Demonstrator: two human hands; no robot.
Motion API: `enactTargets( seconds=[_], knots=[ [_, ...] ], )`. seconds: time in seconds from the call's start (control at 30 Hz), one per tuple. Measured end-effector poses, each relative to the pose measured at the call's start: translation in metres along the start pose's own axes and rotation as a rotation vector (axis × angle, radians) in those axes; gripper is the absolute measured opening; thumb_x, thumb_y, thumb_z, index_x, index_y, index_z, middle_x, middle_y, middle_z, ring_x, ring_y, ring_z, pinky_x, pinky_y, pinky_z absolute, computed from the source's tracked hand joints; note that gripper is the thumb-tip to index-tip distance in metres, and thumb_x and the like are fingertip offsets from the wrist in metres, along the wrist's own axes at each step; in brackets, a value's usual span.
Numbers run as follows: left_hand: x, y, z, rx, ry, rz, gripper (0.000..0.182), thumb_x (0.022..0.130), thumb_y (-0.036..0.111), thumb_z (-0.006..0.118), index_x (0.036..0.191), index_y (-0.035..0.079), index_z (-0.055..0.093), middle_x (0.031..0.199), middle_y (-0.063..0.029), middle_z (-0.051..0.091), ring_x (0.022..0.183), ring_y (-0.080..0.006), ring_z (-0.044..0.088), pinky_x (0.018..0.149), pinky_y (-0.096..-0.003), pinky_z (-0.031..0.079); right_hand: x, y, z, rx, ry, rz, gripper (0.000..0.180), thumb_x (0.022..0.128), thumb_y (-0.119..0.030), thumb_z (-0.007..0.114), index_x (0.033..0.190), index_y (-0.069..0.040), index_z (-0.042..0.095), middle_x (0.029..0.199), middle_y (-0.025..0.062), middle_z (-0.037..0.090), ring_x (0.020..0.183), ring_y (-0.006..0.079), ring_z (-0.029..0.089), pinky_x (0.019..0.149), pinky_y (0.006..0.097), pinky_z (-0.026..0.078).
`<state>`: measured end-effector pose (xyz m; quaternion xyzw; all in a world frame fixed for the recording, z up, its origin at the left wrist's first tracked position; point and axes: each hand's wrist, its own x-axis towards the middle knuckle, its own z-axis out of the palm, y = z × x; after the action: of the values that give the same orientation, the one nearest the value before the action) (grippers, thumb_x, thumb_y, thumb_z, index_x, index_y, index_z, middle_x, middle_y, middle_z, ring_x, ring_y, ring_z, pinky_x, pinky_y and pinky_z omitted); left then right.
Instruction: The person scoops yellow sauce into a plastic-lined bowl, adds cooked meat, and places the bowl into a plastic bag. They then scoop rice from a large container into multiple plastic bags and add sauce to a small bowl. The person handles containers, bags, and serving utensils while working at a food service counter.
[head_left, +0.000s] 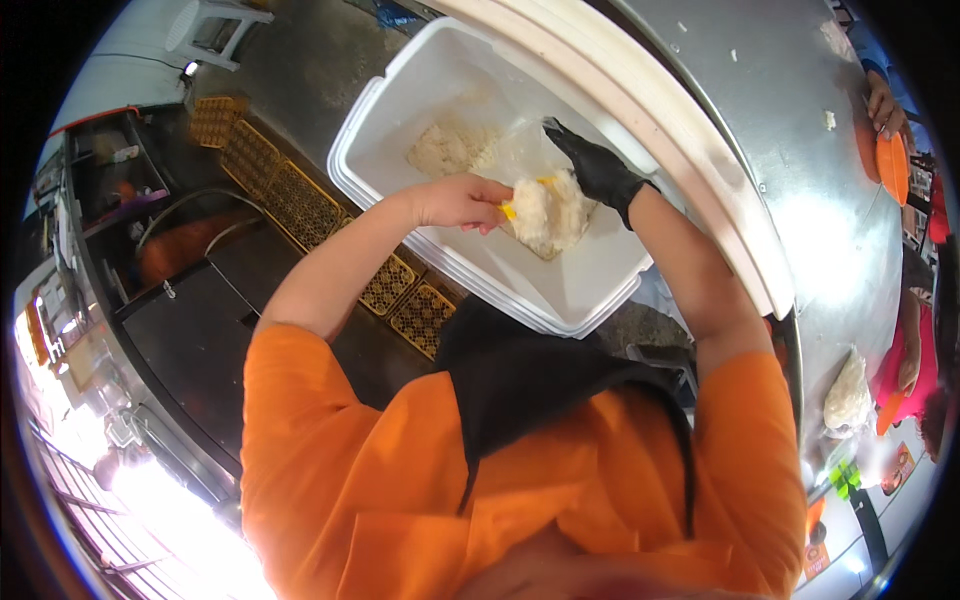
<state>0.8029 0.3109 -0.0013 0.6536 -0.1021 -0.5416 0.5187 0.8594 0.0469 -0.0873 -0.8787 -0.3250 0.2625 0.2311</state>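
My bare left hand (469, 202) is closed around a yellow utensil (509, 212), mostly covered by a clump of shredded white food (531, 214). My right hand (600, 169), in a black glove, reaches in from the other side with its fingers stretched out. It lies against more of the white food and beside a clear plastic bag (521, 142); whether it grips either is hidden. Both hands are over a deep white plastic tub (465, 255). Loose pale shreds (446, 148) lie on the tub's floor, and another heap is under the clump.
A white rounded edge (675, 112) and a steel table (840, 240) run along the right. Yellow plastic crates (300, 202) and a dark cabinet (195, 360) line the left. Across the table, a person's hand (885, 105) touches an orange bowl (892, 169). A filled bag (847, 394) lies nearer.
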Motion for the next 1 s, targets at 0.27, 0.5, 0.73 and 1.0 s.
enactTargets(
  seconds=[0.27, 0.5, 0.73, 1.0],
  knots=[
    [0.007, -0.017, -0.015, 0.039, 0.487, -0.040, 0.016, 0.092, 0.017, 0.051, 0.097, 0.004, 0.060, 0.072, -0.0026, 0.059, 0.062, -0.0113, 0.052, 0.060, -0.0260, 0.043, 0.005, -0.052, -0.038, 1.003, -0.047, 0.094, 0.086, 0.075, 0.007, 0.052, 0.152, -0.011, 0.020, 0.155, 0.0117, 0.027, 0.143, 0.0211, 0.025, 0.115, 0.0313, 0.020],
    [0.043, 0.029, 0.041, 0.977, 0.684, -0.444, 0.046, 0.088, 0.010, 0.043, 0.132, -0.006, 0.047, 0.091, -0.0160, 0.069, 0.084, -0.0272, 0.068, 0.069, -0.0368, 0.053, 0.009, -0.062, -0.013, 0.832, 0.015, 0.041, 0.082, 0.074, 0.003, 0.052, 0.151, -0.010, 0.025, 0.156, 0.0138, 0.023, 0.145, 0.0250, 0.020, 0.117, 0.0317, 0.017],
    [0.033, 0.050, 0.017, 0.878, 0.784, -0.518, 0.038, 0.089, 0.010, 0.044, 0.122, -0.004, 0.058, 0.106, -0.0175, 0.068, 0.100, -0.0304, 0.066, 0.082, -0.0408, 0.052, 0.010, -0.053, 0.007, 0.342, 0.213, 0.089, 0.079, 0.076, 0.009, 0.047, 0.150, -0.005, 0.023, 0.157, 0.0156, 0.021, 0.146, 0.0251, 0.017, 0.117, 0.0314, 0.018],
    [0.005, 0.083, -0.001, 1.073, 0.572, -0.530, 0.031, 0.089, 0.013, 0.047, 0.111, 0.005, 0.067, 0.111, -0.0157, 0.067, 0.104, -0.0308, 0.064, 0.087, -0.0393, 0.051, 0.014, -0.055, 0.017, 0.425, 0.256, 0.026, 0.077, 0.077, 0.003, 0.049, 0.149, -0.007, 0.026, 0.155, 0.0174, 0.024, 0.144, 0.0292, 0.021, 0.117, 0.0342, 0.019]
  ],
)
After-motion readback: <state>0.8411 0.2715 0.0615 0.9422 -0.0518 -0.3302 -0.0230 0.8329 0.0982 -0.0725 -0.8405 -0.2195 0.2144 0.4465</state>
